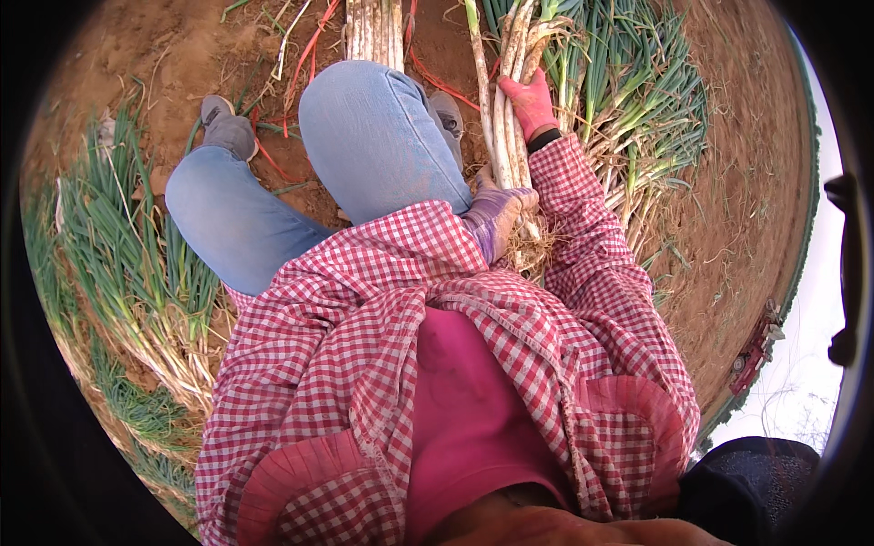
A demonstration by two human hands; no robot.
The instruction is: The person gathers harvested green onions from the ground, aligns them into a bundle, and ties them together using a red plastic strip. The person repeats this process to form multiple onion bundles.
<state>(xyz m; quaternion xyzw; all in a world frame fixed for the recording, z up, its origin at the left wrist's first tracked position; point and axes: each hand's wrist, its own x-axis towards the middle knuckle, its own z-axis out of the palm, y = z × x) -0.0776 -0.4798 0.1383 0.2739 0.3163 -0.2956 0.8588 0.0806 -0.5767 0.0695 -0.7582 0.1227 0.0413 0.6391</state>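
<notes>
My left hand [497, 213], in a purple striped work glove, is closed around the lower shafts of a bunch of green onions [504, 147], just above the roots. The roots [527, 249] hang as a pale tangle below that hand, close to my checked shirt. Higher up the same bunch, my right hand [530, 102] in a pink glove wraps the stalks from the right side. The stalks are whitish with soil on them, and their tops run past the upper picture edge. One stalk [481, 75] stands slightly apart on the left.
More green onions [614, 89] lie in a heap at right, others [130, 259] in rows at left. A laid bundle of white stalks [374, 31] is beyond my knee [379, 130]. Red twine [437, 80] crosses the soil [724, 170]. A red vehicle [754, 355] stands far off.
</notes>
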